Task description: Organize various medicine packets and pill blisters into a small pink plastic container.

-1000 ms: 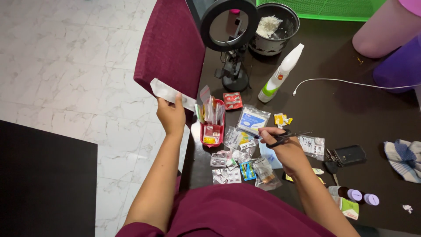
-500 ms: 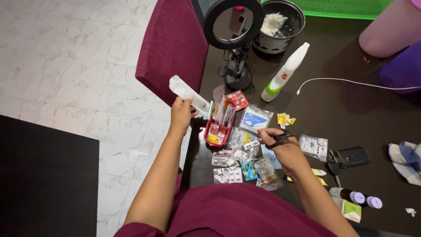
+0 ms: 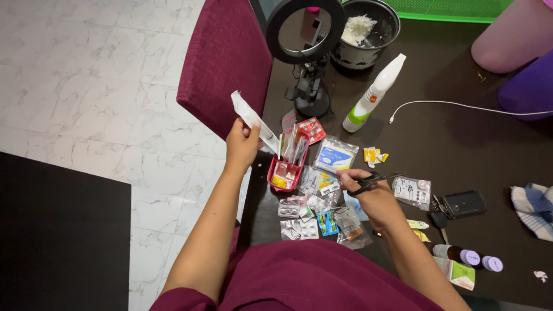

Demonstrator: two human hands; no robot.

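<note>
dark table (image 3: 461, 150) at right: our left hand (image 3: 241, 144), pinching the white strip (image 3: 253, 120), has swung it over to the red tray (image 3: 275, 173); right hand (image 3: 368, 193) stays closed on scissors (image 3: 374, 179).

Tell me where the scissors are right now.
In the head view, the scissors are in the right hand, low over the dark table, beside small clear packets.

We found a single view, taken from a camera worn on the person's head. It looked steeply down over the lap onto the near left part of the dark surface (image 3: 461, 150), close enough to show both forearms in full. The frame reached left to the marble floor (image 3: 86, 75) and up to a ring light (image 3: 305, 29). There was no second view to compare.
</note>
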